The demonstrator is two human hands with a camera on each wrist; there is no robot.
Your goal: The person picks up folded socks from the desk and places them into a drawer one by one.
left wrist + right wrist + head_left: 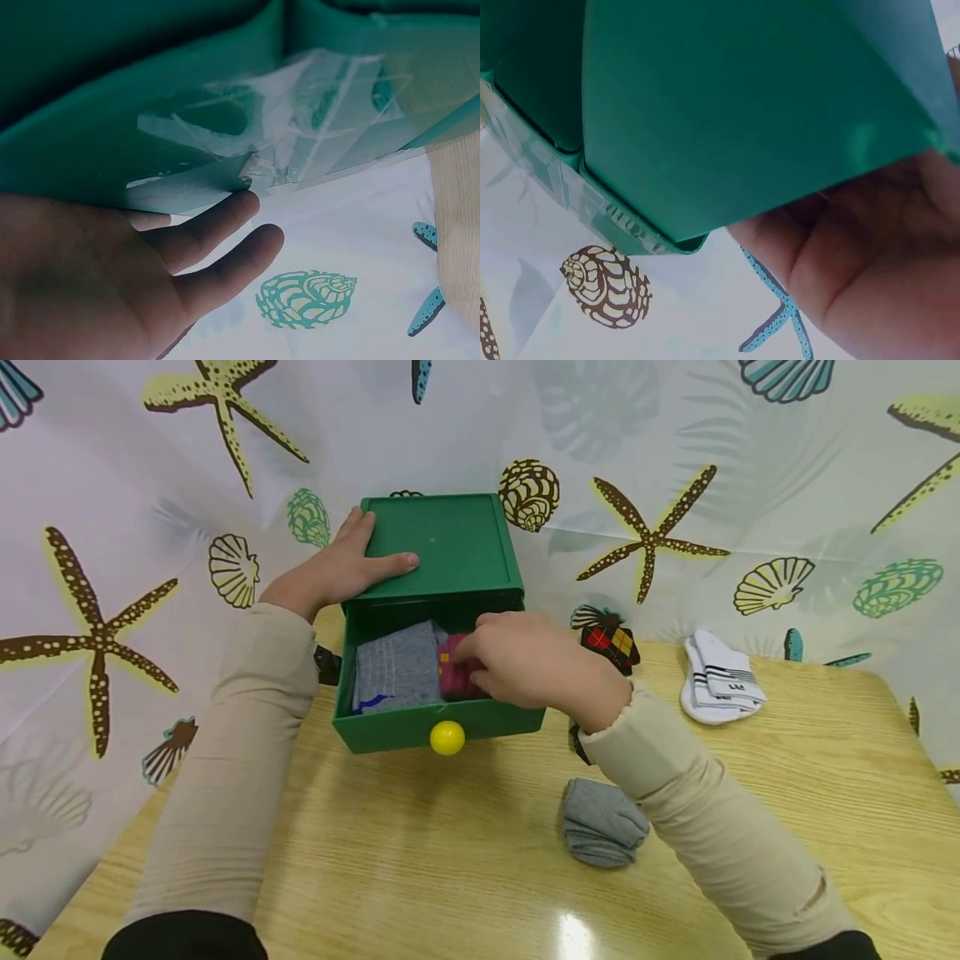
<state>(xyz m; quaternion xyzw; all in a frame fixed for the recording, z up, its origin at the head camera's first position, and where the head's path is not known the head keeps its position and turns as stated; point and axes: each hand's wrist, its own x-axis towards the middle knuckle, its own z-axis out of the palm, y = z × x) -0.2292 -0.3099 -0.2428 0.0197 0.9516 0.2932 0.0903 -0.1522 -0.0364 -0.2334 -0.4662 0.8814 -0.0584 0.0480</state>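
A green box (442, 543) with its drawer (390, 732) pulled out stands on the table; a yellow knob (447, 737) marks the drawer front. My left hand (337, 564) rests on the box's left top edge, thumb on top, and the left wrist view shows fingers extended beside its wall. Into the drawer reaches my right hand (536, 660), its curled fingers holding a dark red folded sock (453, 670) with yellow marks. The hand covers part of that sock. Left of it lies a folded blue-grey sock pair (397, 664). In the right wrist view, the box hides my fingertips.
Right of the drawer lie grey folded socks (603, 822), white socks with black stripes (722, 678) and a red-and-yellow argyle pair (611, 646). A dark item is partly covered by my right wrist. Behind the box hangs a cloth (450, 435) printed with shells and starfish.
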